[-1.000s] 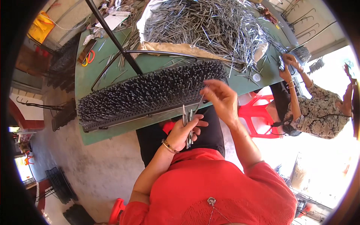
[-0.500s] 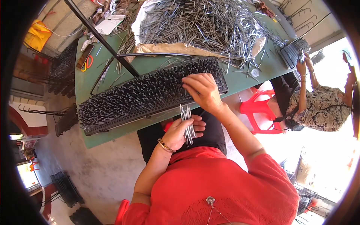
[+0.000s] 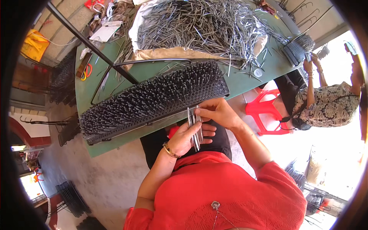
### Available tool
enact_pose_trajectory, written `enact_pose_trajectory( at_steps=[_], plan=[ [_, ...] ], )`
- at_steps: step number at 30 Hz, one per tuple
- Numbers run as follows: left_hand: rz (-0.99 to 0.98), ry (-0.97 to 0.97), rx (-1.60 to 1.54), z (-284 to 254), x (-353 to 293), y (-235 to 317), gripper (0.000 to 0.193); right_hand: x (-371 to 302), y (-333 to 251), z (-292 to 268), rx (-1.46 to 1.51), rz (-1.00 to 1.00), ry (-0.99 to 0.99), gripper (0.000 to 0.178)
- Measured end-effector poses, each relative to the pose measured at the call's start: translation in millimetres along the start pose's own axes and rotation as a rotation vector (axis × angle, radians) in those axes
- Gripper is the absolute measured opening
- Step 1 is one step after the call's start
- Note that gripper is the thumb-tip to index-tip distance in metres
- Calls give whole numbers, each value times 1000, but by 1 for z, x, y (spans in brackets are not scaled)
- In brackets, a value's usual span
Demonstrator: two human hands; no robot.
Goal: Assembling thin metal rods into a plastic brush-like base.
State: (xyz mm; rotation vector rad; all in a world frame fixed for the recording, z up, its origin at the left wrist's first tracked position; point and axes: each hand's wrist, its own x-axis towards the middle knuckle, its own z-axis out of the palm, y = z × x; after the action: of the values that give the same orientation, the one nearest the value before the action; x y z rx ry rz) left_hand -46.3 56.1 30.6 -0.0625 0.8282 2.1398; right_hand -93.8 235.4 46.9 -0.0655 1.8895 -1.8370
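My left hand (image 3: 183,138) is closed around a small bundle of thin silvery metal rods (image 3: 196,141), thumb across them and fingertips loosely spread behind. At the bundle's upper end, my right hand (image 3: 222,114) pinches with thumb and fingers at a rod; exactly how many rods it grips is hidden. Just beyond both hands lies a long black perforated rack (image 3: 215,89), tilted across the table edge. Dark rods stand upright in it, densely packed, while some holes toward its right end show bare. A black bar frame (image 3: 96,42) with a long stem is joined to its far side.
A big heap of loose metal rods (image 3: 195,28) lies on sheeting on the green table (image 3: 245,82). Orange scissors (image 3: 87,72) are at the left, a small clear round cap (image 3: 258,72) at the right. Another person (image 3: 326,103) works beside a red stool (image 3: 264,111). Filled racks (image 3: 61,84) stand left.
My right hand has come down from above the rack to the top of the bundle in my left hand. The rack appears shifted slightly as the view moved.
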Motion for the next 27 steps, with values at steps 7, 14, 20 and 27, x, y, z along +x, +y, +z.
enact_pose_trajectory(
  at_steps=[7, 14, 20, 27],
  plan=[
    [30, 99, 110, 8, 16, -1, 40, 1, 5, -21, 111, -61, 139, 19],
    [161, 232, 67, 6, 19, -13, 35, 2, -11, -31, 278, -182, 254, 19],
    [27, 193, 51, 1, 11, -22, 33, 29, -37, -29, -68, -570, 332, 17],
    [-11, 204, 19, 3, 4, -16, 31, 52, -29, -28, -233, -577, 194, 15]
  ],
)
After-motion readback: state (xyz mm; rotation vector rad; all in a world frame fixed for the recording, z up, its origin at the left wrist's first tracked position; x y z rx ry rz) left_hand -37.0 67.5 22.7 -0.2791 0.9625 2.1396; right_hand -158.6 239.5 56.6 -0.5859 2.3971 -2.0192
